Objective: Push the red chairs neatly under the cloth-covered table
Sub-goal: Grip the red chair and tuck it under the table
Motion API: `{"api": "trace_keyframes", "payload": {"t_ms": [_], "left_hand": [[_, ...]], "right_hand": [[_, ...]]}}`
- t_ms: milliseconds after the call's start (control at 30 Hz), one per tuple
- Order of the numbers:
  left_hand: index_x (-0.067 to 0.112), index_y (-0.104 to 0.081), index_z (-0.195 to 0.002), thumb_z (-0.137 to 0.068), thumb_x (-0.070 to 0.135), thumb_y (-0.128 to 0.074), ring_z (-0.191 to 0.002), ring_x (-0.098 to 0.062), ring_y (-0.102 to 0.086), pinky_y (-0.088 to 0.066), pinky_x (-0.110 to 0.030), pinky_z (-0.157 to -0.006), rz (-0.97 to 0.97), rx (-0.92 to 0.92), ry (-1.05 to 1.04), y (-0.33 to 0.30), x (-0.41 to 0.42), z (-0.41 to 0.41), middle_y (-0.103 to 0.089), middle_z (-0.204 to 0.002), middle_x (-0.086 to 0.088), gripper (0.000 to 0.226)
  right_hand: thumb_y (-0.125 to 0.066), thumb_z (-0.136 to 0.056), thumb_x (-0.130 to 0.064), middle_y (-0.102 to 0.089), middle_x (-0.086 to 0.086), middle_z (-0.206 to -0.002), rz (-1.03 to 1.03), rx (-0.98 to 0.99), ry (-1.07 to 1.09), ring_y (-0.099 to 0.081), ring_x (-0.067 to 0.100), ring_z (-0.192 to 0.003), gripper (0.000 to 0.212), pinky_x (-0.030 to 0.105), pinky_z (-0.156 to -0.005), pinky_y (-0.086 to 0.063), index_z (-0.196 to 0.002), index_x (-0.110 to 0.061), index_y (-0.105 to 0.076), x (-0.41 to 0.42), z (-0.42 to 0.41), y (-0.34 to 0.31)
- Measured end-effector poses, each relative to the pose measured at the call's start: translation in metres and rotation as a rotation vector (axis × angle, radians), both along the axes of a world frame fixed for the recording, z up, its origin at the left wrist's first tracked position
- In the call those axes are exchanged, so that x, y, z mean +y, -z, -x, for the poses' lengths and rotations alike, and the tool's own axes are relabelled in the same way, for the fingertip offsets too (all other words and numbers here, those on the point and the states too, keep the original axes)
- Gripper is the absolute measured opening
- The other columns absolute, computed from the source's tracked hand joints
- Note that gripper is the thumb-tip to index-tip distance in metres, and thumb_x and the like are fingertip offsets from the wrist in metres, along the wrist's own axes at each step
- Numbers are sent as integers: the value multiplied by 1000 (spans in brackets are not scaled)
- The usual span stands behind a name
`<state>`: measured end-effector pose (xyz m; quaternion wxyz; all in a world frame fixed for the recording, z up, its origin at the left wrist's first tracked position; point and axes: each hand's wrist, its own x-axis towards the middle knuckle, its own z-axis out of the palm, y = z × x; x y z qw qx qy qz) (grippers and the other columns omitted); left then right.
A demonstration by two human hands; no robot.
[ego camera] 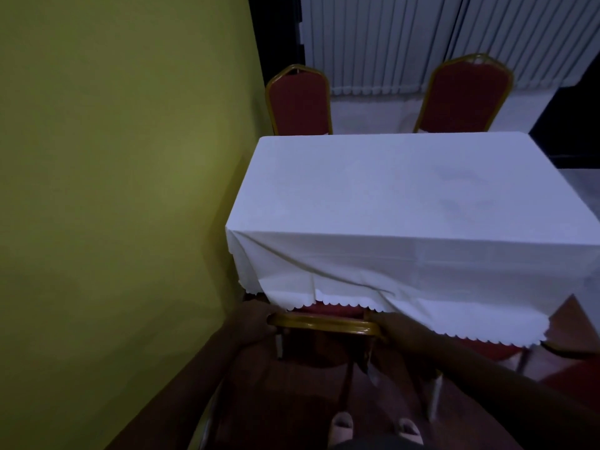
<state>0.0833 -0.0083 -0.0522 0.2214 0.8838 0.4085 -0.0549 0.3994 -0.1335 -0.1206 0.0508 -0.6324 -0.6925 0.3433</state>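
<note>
A table under a white scalloped cloth (383, 196) fills the middle of the head view. Directly below me stands a red chair with a gold frame (324, 324), its seat tucked under the cloth's near edge. My left hand (256, 319) grips the left end of its backrest top and my right hand (394, 329) grips the right end. Two more red chairs stand on the far side, one at the left (300, 102) and one at the right (467, 95). Another red chair (506, 349) shows partly under the cloth at the near right.
A yellow-green wall (113, 190) runs close along the table's left side. White vertical blinds (422, 40) hang behind the far chairs. My feet in light shoes (341, 427) stand on dark reddish floor behind the chair.
</note>
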Motion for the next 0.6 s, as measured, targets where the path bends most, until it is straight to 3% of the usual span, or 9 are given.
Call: {"api": "trace_keyframes", "payload": {"t_ms": [100, 367, 500, 600], "left_hand": [[28, -67, -115, -71, 44, -63, -94, -20, -64, -38, -24, -69, -5, 19, -1, 0, -2, -1, -72, -105, -5, 47], [29, -67, -114, -77, 38, -71, -92, -16, -64, -36, -22, -67, -24, 21, 1, 1, -8, -7, -72, -104, -1, 39], [28, -68, -111, -75, 37, -72, -93, -17, -65, -40, -22, -68, 10, 19, 15, 0, -9, -15, -73, -102, -1, 37], [25, -58, -125, -73, 56, -69, -105, -17, -60, -46, -29, -86, 65, 4, 86, -4, -23, -47, -66, -120, -1, 61]], "right_hand": [[-54, -78, -34, -60, -13, -87, -4, 6, 6, -57, 6, -77, 18, 31, -74, -48, -96, -33, -55, -2, -1, 2], [-58, -83, -27, -63, -14, -84, -23, -16, 66, -58, 3, -76, 15, 32, -73, -50, -92, -38, -55, -9, -4, 3], [-64, -80, -29, -64, -10, -102, -21, -25, 85, -58, 7, -87, 33, 37, -83, -51, -111, -35, -55, -16, -12, 0], [-69, -80, -24, -60, 1, -116, -31, -55, 97, -56, 14, -103, 45, 33, -90, -47, -121, -20, -53, -30, -27, -11]]}}
